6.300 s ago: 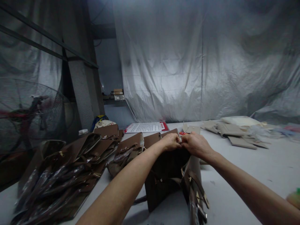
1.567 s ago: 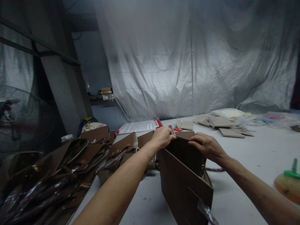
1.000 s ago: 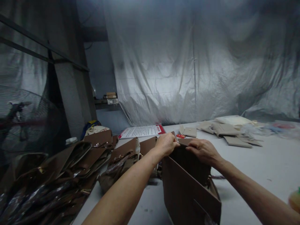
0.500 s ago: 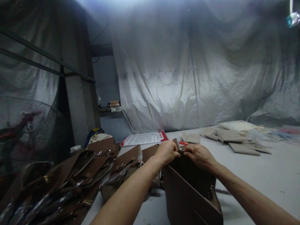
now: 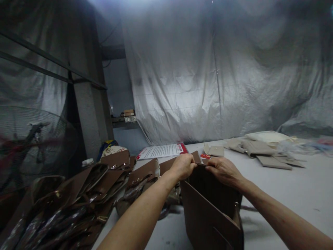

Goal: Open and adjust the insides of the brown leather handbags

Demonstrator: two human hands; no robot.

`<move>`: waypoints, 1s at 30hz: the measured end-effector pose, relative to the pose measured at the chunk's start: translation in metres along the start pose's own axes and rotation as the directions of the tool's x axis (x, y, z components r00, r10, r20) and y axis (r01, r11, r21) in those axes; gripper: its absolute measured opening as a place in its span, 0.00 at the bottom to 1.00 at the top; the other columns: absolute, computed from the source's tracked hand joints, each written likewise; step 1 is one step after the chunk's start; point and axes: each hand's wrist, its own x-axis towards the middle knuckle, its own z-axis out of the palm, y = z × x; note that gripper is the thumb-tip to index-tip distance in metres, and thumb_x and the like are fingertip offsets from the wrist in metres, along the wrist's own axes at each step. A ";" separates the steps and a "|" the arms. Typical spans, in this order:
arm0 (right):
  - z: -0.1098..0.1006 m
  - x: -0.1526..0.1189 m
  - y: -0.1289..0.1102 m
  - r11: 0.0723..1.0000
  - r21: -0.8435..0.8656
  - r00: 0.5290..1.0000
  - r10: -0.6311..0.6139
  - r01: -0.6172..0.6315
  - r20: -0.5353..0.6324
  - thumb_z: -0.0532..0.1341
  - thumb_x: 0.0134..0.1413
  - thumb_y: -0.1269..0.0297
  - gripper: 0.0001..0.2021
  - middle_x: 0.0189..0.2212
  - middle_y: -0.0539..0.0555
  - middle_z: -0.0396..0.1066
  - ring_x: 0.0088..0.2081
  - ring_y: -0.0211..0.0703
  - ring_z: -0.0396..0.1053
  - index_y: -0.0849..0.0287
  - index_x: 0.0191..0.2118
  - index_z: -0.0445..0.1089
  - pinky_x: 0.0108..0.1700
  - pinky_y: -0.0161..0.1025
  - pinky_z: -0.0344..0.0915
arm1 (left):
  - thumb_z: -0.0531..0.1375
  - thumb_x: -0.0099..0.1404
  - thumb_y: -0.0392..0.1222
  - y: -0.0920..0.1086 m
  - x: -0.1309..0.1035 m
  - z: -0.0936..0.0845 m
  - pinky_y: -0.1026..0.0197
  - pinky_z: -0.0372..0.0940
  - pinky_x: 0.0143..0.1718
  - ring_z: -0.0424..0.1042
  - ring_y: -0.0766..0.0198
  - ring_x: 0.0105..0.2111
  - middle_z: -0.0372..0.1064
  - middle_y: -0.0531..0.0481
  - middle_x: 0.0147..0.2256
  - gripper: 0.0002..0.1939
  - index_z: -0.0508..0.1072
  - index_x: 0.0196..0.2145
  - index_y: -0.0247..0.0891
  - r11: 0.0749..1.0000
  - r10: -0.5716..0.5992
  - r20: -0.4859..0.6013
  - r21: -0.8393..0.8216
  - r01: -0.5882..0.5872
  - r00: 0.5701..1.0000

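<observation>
A dark brown bag (image 5: 205, 215) stands upright on the white table, its top open towards me. My left hand (image 5: 183, 167) pinches the far top edge of the bag. Close beside it on the right, my right hand (image 5: 224, 171) grips the same edge, fingers closed. A short stretch of the rim shows between the two hands. Inside, the bag is dark, and a small metal fitting shows at its right side.
Several brown bags (image 5: 104, 187) with plastic-wrapped parts lie at the left. A printed sign (image 5: 161, 151) lies behind. Beige bag pieces (image 5: 257, 148) rest at the back right of the table (image 5: 293, 194). A fan (image 5: 33, 139) stands far left.
The view has shifted slightly. Both hands still hold the far edge, with the rim between them now pulled straighter. The bag's near right corner has moved slightly left.
</observation>
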 end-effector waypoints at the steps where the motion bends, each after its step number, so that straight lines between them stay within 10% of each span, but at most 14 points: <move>1: 0.000 0.000 -0.001 1.000 -0.006 1.000 -0.003 0.003 0.000 0.54 0.54 0.61 0.11 0.27 0.52 0.73 0.31 0.40 0.68 0.56 0.28 0.72 0.33 0.34 0.54 | 0.56 0.58 0.44 0.001 0.000 -0.001 0.63 0.60 0.33 0.69 0.61 0.32 0.72 0.48 0.31 0.09 0.73 0.30 0.38 1.000 -0.007 0.003 0.017 0.007 1.000; 21: -0.008 0.015 -0.020 0.999 -0.034 0.990 -0.033 0.038 0.137 0.55 0.52 0.61 0.11 0.24 0.54 0.71 0.27 0.41 0.66 0.57 0.27 0.72 0.27 0.35 0.49 | 0.62 0.52 0.48 -0.005 -0.001 -0.001 0.66 0.56 0.27 0.66 0.64 0.31 0.69 0.52 0.31 0.14 0.68 0.33 0.38 0.997 -0.024 0.058 -0.078 0.029 0.998; 30: -0.030 -0.008 -0.007 0.991 0.074 0.959 0.091 -0.115 0.269 0.56 0.48 0.58 0.12 0.20 0.51 0.67 0.24 0.38 0.62 0.58 0.23 0.72 0.25 0.34 0.49 | 0.68 0.42 0.48 -0.001 -0.006 -0.009 0.67 0.56 0.28 0.65 0.65 0.32 0.67 0.54 0.33 0.26 0.66 0.38 0.38 0.964 0.177 0.133 -0.224 -0.144 0.975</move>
